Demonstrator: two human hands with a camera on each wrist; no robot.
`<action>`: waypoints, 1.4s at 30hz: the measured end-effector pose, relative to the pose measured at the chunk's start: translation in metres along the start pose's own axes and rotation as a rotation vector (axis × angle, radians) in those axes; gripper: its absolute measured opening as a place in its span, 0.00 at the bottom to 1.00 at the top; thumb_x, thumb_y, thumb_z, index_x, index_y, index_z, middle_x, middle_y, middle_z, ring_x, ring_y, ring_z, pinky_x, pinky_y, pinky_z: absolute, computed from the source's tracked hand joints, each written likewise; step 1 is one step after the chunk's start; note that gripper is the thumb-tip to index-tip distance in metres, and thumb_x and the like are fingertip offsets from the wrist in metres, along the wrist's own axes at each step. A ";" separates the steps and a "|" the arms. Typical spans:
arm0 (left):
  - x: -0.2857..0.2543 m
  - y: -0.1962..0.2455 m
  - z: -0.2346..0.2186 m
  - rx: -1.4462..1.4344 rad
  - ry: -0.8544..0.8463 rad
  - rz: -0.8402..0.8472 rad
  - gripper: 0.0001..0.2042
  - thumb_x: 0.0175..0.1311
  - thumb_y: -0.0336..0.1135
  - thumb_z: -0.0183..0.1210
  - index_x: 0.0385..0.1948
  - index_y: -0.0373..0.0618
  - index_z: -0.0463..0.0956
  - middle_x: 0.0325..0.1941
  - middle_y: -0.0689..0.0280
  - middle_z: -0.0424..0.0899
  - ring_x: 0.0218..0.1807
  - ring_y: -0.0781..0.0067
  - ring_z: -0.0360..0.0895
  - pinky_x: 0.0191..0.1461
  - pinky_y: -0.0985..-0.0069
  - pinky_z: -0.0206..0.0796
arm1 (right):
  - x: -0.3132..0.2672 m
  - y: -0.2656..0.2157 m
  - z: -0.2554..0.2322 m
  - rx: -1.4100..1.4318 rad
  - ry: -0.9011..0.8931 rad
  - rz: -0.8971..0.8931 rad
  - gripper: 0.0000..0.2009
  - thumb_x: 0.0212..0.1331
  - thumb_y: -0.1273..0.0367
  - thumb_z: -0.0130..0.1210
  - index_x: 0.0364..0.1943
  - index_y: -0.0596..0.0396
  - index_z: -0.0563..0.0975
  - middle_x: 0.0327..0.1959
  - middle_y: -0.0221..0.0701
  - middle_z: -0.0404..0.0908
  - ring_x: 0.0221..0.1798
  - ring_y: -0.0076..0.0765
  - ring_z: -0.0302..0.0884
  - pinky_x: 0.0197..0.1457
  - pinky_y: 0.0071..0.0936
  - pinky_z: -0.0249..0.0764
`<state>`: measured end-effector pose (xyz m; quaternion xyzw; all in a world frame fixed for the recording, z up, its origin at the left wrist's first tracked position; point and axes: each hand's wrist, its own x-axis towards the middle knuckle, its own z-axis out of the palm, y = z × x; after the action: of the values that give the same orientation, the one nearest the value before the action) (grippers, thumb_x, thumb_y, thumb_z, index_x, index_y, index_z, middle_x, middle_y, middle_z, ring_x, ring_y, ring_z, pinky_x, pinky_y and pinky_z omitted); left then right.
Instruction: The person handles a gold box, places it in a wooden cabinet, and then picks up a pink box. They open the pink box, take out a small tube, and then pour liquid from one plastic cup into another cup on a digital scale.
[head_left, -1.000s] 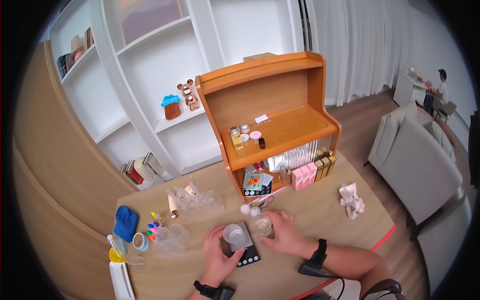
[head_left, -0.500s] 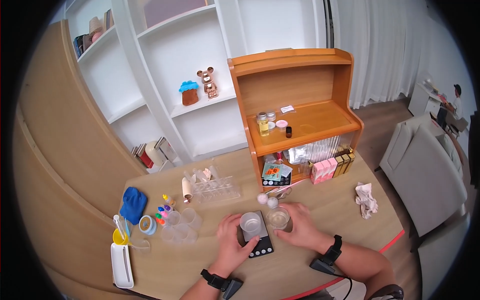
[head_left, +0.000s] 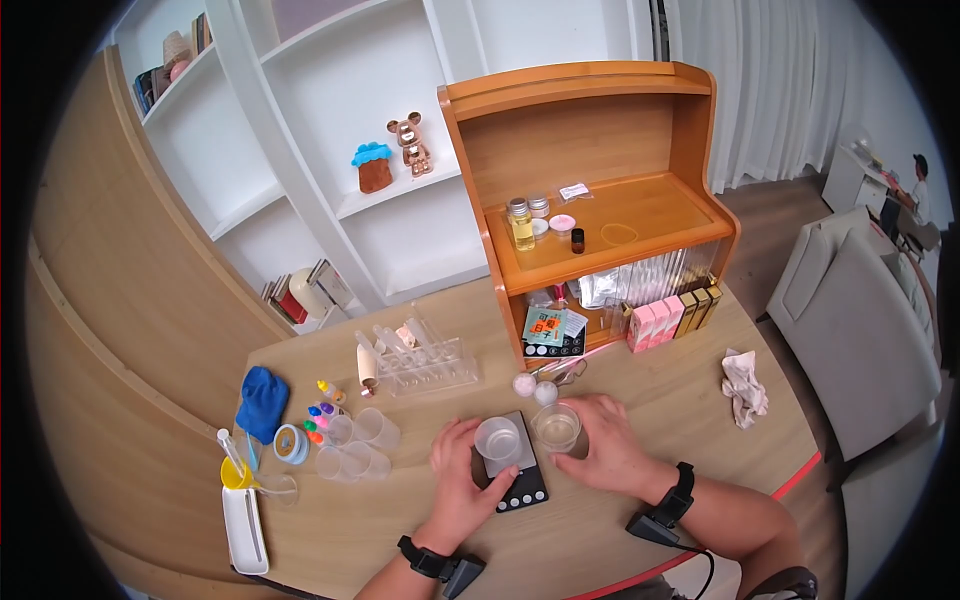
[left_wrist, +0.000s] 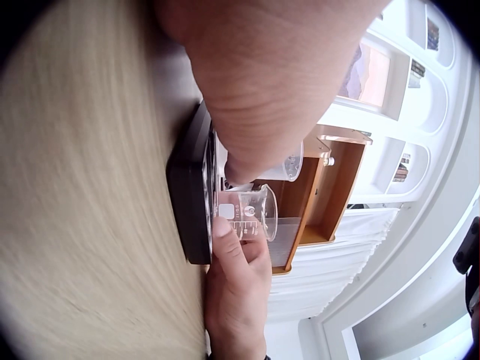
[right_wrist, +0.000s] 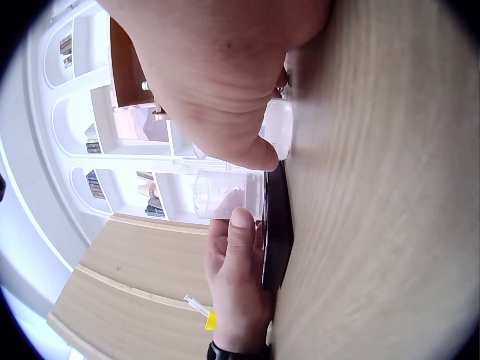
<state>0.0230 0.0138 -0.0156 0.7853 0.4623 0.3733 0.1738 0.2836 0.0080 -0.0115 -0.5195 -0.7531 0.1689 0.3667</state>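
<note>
A clear plastic cup (head_left: 498, 440) stands on the silver plate of a black digital scale (head_left: 524, 486). My left hand (head_left: 462, 482) holds the cup low at its side, thumb in front and fingers behind. Just right of the scale, my right hand (head_left: 612, 450) grips a glass beaker (head_left: 556, 428) between thumb and fingers. Printed markings show on the beaker (left_wrist: 247, 211) in the left wrist view. From the right wrist, the left thumb (right_wrist: 241, 219) lies against the cup wall (right_wrist: 225, 193).
Behind the hands stand two small round containers (head_left: 535, 388) and a wooden cabinet (head_left: 590, 215). Left are plastic cups (head_left: 375, 430), dropper bottles (head_left: 318, 420), a tube rack (head_left: 430, 370) and a white tray (head_left: 242, 530). Crumpled tissue (head_left: 743, 388) lies at right.
The head view has shifted, so the whole scene sits farther right and slightly higher. Both hands keep nearly the same place at the cup and the beaker.
</note>
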 end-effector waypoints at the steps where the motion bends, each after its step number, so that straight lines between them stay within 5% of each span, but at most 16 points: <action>1: 0.000 0.000 0.000 0.002 0.001 -0.001 0.35 0.55 0.34 0.80 0.65 0.45 0.73 0.71 0.55 0.74 0.79 0.40 0.63 0.81 0.48 0.54 | 0.000 0.000 0.000 -0.005 0.003 0.003 0.36 0.54 0.62 0.75 0.67 0.54 0.73 0.60 0.43 0.80 0.69 0.56 0.71 0.76 0.50 0.62; 12: 0.001 0.001 0.001 -0.023 0.052 0.000 0.33 0.55 0.34 0.80 0.63 0.45 0.74 0.71 0.54 0.75 0.78 0.40 0.64 0.81 0.47 0.53 | 0.001 0.002 0.001 -0.007 0.055 -0.024 0.33 0.52 0.62 0.76 0.63 0.53 0.76 0.55 0.43 0.80 0.65 0.57 0.73 0.72 0.51 0.66; 27: 0.000 -0.003 0.002 0.004 0.045 0.014 0.32 0.57 0.36 0.79 0.63 0.43 0.75 0.72 0.54 0.74 0.79 0.40 0.63 0.81 0.48 0.53 | 0.000 0.002 0.004 0.035 0.061 0.048 0.38 0.54 0.65 0.74 0.71 0.56 0.70 0.63 0.44 0.80 0.70 0.57 0.71 0.76 0.50 0.65; 42: -0.001 -0.004 0.002 -0.011 0.048 0.011 0.31 0.58 0.37 0.78 0.64 0.44 0.76 0.72 0.54 0.74 0.79 0.40 0.63 0.81 0.47 0.53 | 0.000 0.003 0.007 -0.039 0.114 0.036 0.31 0.53 0.64 0.75 0.61 0.54 0.76 0.59 0.44 0.80 0.68 0.58 0.72 0.74 0.52 0.65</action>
<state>0.0221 0.0151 -0.0200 0.7778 0.4598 0.3954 0.1650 0.2802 0.0098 -0.0180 -0.5487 -0.7248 0.1307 0.3956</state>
